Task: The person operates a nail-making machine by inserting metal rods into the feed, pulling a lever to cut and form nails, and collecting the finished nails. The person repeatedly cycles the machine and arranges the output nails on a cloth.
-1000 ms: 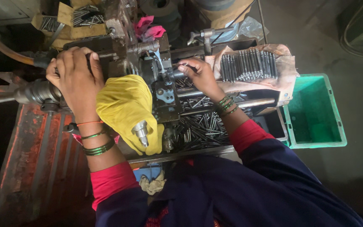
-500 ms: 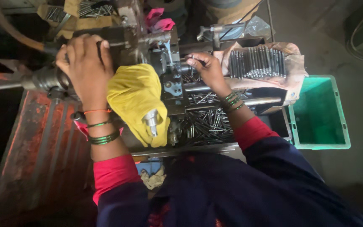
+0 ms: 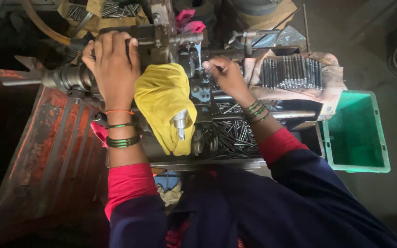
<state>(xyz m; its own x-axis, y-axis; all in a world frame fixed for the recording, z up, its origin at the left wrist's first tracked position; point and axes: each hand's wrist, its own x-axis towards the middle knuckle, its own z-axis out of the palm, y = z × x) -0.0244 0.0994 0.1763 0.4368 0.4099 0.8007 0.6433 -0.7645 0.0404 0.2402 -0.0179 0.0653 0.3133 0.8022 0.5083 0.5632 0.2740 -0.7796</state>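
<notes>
My left hand (image 3: 112,65) is wrapped over a dark lever on top of a small metal lathe (image 3: 161,36), beside its grey chuck spindle (image 3: 63,78). My right hand (image 3: 225,74) pinches a thin metal rod (image 3: 218,68) at the machine's tool area, next to a thin stream of coolant. A yellow cloth (image 3: 164,103) drapes over the machine between my arms, with a metal handle (image 3: 179,123) poking out of it. Both wrists carry green bangles.
Loose dark rods fill a tray (image 3: 233,138) under my right forearm. A neat row of rods (image 3: 290,72) lies on brown paper at the right. A green plastic crate (image 3: 355,133) stands on the floor at far right. A rusty red panel (image 3: 47,156) slopes at left.
The view has shifted and closed in. My right hand has lifted from the tray area up to the tool area with a rod pinched in it. My left hand stays on the lever.
</notes>
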